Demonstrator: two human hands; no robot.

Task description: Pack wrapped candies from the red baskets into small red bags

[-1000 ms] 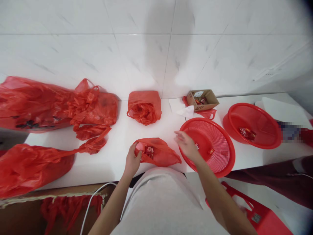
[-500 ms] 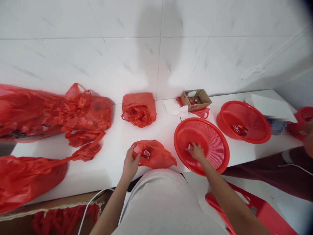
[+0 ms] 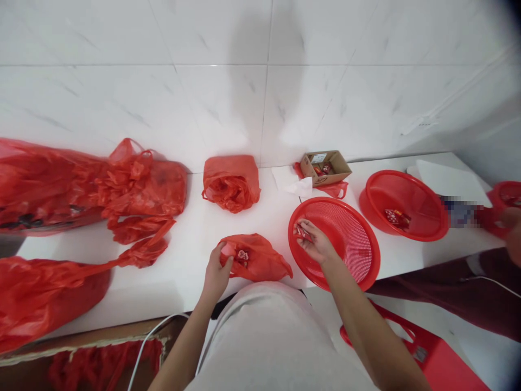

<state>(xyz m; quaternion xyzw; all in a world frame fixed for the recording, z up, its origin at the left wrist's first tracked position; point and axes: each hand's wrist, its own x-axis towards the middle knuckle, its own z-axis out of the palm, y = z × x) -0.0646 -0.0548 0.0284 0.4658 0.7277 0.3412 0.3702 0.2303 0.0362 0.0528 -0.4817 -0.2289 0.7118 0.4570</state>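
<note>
My left hand (image 3: 217,269) pinches the left edge of a red plastic bag (image 3: 264,258) and keeps its mouth apart. Small red-and-white wrapped packets (image 3: 243,255) show inside the bag. My right hand (image 3: 316,244) is closed on a small red wrapped packet (image 3: 303,233), above the left part of a red plastic basket (image 3: 362,233) with mesh sides. The basket's floor is partly hidden under that hand and forearm.
A red basin (image 3: 423,190) with a few packets stands to the right, near a person's dark red sleeve (image 3: 448,282). Behind are a small cardboard box (image 3: 340,174) and a folded red bag (image 3: 232,168). Full red bags (image 3: 150,184) lie left. A red stool (image 3: 439,353) stands below.
My right hand has come up from the basket floor and moved left with a small packet in its fingers. The left hand stays at the bag's edge.
</note>
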